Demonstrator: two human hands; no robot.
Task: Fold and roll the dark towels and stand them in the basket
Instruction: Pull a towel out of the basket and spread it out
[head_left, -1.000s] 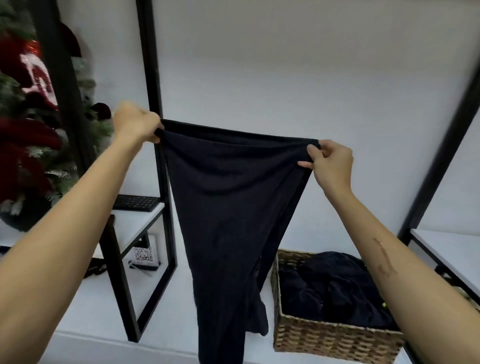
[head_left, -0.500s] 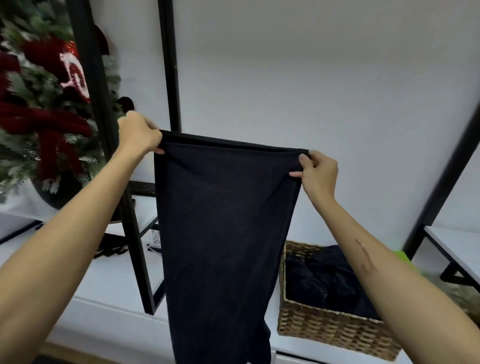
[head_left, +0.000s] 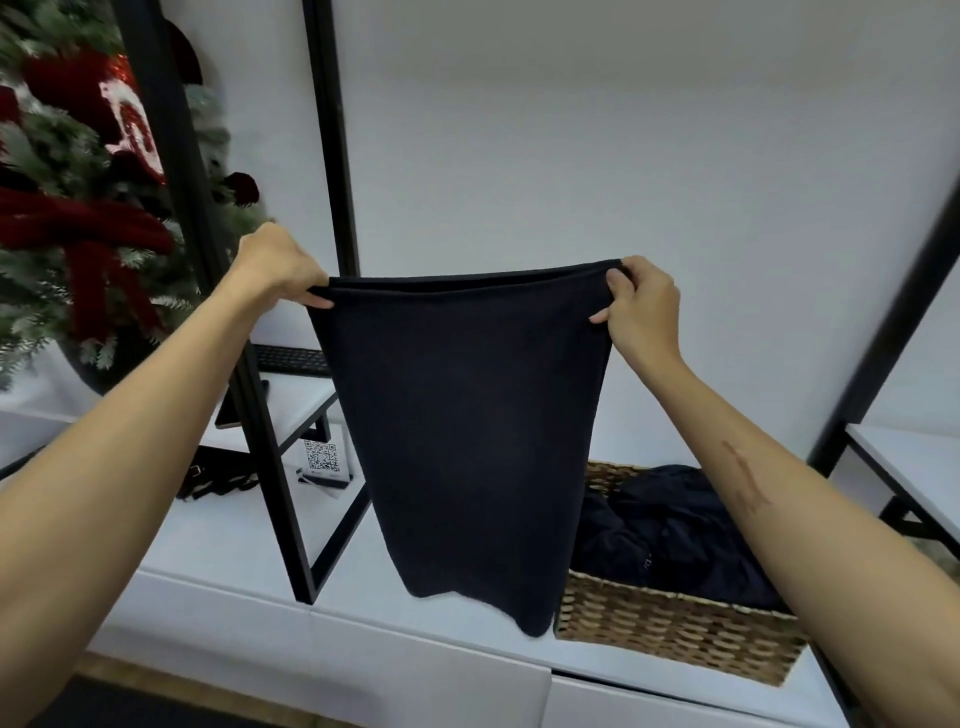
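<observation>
Towel (head_left: 467, 441), dark, hangs flat in mid-air, held up by its 2 top corners before a white wall. Left hand (head_left: 278, 270) pinches the left corner with curled fingers; right hand (head_left: 641, 306) pinches the right corner likewise. Its lower edge hangs just left of a wicker basket (head_left: 675, 634) on a white ledge (head_left: 234, 545); more dark cloth (head_left: 670, 530) lies crumpled in the basket.

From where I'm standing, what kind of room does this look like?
Probably an office or studio workspace rather than a laundry room: white desks on black metal frames, a keyboard on one, a QR code stand, and a decorated Christmas tree at the left.
</observation>
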